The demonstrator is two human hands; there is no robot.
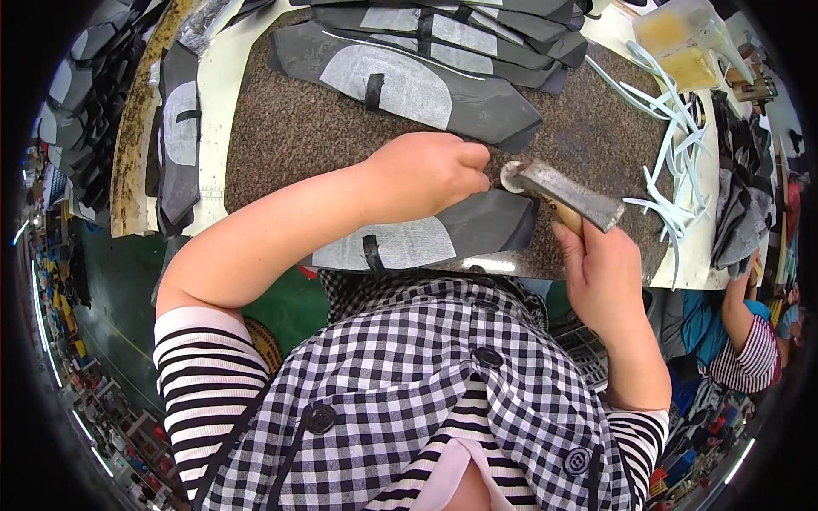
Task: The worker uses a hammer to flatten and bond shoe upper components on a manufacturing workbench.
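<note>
In my right hand (601, 272) is a hammer (567, 192), gripped by its wooden handle, with the round face of its metal head just beside my left fingertips. My left hand (430, 175) is closed, its fingers curled at the upper edge of a dark grey panel (486, 226). This panel lies at the near side of the work surface and carries a pale grey patch (413, 245) and a short black strap. My left forearm and hand cover part of it. Beyond my hands lies a similar panel (486, 106) with a pale patch and black strap.
A brown speckled mat (290, 111) covers the work surface. More panels (460, 34) overlap at the far side, and another (179, 136) lies at left. Pale blue strips (682, 162) tangle at right, below a clear container (677, 38) of yellowish stuff. Another person's arm (737, 311) shows far right.
</note>
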